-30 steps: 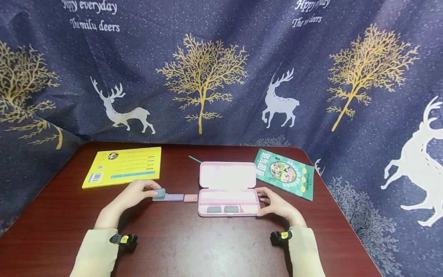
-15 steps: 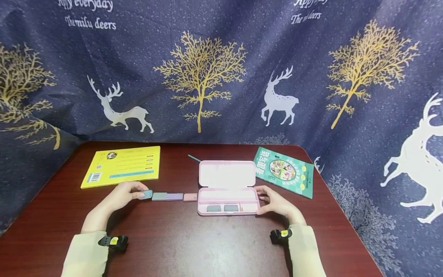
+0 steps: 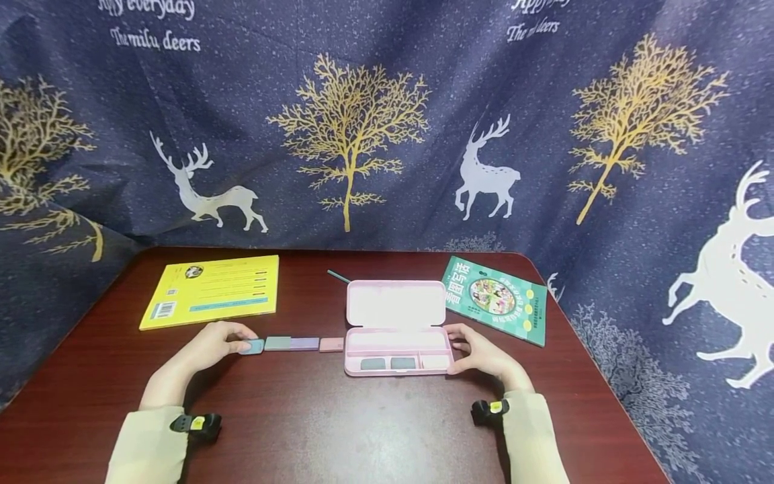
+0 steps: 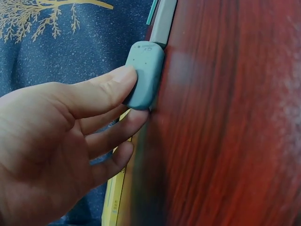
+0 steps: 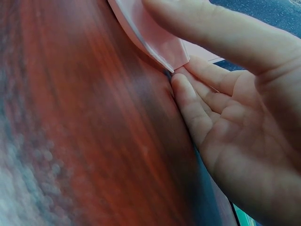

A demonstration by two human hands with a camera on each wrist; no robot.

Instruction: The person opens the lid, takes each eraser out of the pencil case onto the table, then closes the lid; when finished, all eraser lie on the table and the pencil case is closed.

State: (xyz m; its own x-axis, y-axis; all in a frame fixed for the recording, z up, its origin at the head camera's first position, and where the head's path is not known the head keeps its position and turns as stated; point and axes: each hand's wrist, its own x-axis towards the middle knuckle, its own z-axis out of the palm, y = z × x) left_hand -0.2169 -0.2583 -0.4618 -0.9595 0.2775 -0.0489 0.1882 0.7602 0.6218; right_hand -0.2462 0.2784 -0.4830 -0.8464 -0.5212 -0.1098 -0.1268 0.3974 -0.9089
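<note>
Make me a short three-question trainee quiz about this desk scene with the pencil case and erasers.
1. True or false: the lid of the pink plastic pencil case stands open.
2. Which hand pinches the rounded blue-grey eraser: A) left hand, B) right hand?
3. Fill in: the yellow paperback book lies on the dark red wooden ____.

Key: 1 true. 2 A; the right hand's grip steadies the case's right end. 3 table.

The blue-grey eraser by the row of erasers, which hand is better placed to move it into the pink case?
Probably left. The left hand already pinches the blue-grey eraser on the table, while the right hand holds the pink case at its right end.
</note>
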